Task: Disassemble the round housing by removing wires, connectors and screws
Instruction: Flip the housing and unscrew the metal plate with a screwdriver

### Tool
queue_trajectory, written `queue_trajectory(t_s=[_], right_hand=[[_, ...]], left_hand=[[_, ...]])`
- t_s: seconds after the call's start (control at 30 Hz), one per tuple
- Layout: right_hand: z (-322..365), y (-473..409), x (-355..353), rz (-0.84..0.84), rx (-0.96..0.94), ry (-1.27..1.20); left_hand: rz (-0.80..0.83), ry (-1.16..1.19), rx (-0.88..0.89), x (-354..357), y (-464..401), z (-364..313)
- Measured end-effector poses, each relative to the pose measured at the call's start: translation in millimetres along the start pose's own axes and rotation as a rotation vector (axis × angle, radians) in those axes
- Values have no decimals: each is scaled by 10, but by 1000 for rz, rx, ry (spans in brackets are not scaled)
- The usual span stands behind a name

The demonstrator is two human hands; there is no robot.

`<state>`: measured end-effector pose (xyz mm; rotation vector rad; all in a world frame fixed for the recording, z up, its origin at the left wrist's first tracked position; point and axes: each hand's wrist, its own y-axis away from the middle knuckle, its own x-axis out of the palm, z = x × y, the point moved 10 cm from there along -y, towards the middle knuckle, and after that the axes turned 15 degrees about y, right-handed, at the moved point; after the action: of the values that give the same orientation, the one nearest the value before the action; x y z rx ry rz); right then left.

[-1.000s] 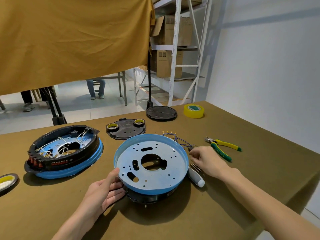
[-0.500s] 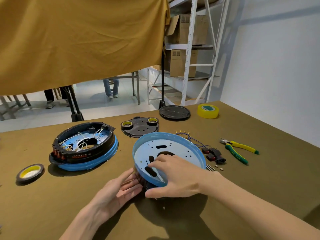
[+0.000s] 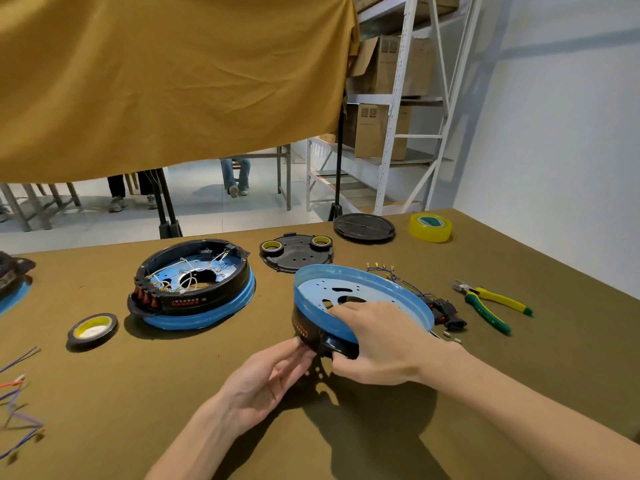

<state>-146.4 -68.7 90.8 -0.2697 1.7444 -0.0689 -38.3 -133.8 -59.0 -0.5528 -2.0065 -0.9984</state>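
Round black plastic housing with blue-rimmed metal plate, flat on the olive table a second ago, now tilted up: right hand grips its near rim, left hand pinches the underside — likely flipping it for wire access.

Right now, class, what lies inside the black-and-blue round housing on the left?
Inside the left black-and-blue round housing: tangled white wires over a pale perforated plate. Anything beneath that plate is hidden.
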Motion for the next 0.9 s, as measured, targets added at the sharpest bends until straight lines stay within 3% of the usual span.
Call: queue_trajectory(t_s=[0.33, 0.47, 0.67, 0.8, 0.9], right_hand=[[-62, -22, -25, -36, 19, -66], [-103, -38, -60, -56, 35, -73], [308, -37, 252, -24, -104, 99], [238, -51, 494, 73, -2, -191], [-10, -76, 430, -69, 184, -517]], left_hand=[[6, -49, 80, 9, -19, -55], [34, -132, 394, 71, 84, -501], [107, -681, 948, 427, 525, -774], [134, -883, 1029, 517, 548, -641], [129, -996, 1060, 548, 534, -537]])
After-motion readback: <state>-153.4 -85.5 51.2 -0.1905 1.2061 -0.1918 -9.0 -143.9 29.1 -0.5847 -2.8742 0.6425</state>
